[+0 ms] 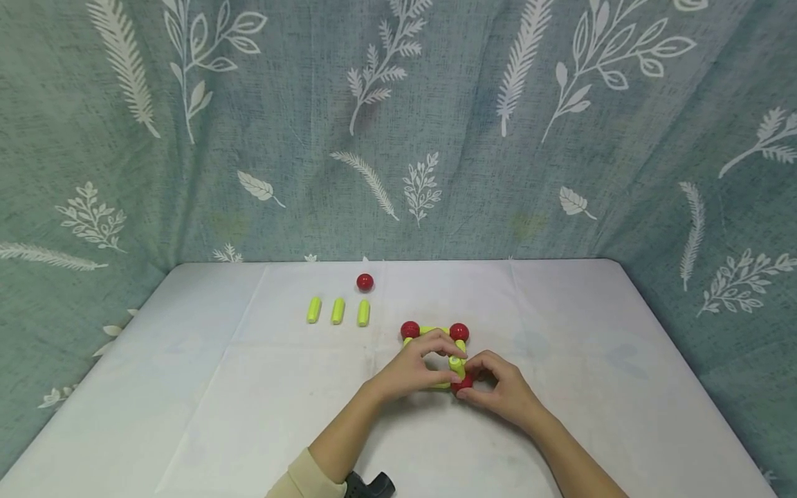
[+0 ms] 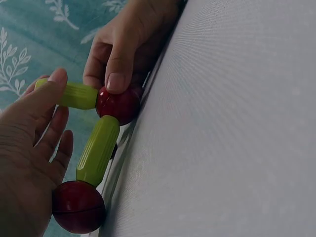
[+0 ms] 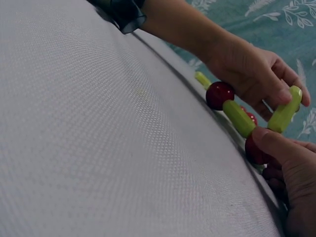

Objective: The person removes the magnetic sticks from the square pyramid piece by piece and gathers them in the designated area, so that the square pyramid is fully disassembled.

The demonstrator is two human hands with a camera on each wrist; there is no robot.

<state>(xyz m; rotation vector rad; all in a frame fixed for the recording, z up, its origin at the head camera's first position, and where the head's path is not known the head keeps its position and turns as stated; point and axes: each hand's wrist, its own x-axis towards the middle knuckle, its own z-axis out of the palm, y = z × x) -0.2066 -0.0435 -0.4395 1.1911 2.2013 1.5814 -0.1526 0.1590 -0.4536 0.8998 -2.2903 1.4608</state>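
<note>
A square frame of red balls and yellow-green rods lies on the white table in the head view. Its far corners are a left ball (image 1: 409,330) and a right ball (image 1: 459,333), joined by a rod. My left hand (image 1: 405,371) pinches an upright rod (image 1: 456,365) between thumb and fingers. This rod (image 2: 79,95) meets the near-right red ball (image 2: 117,105), which my right hand (image 1: 507,394) grips by thumb and fingers. From that ball another rod (image 2: 98,150) runs to the near-left ball (image 2: 79,207). My left hand covers that ball in the head view.
Farther back and to the left lie three loose rods, the left rod (image 1: 314,310), middle rod (image 1: 337,311) and right rod (image 1: 364,313). A loose red ball (image 1: 364,282) sits behind them. Patterned green cloth (image 1: 461,194) hangs around the table (image 1: 280,401).
</note>
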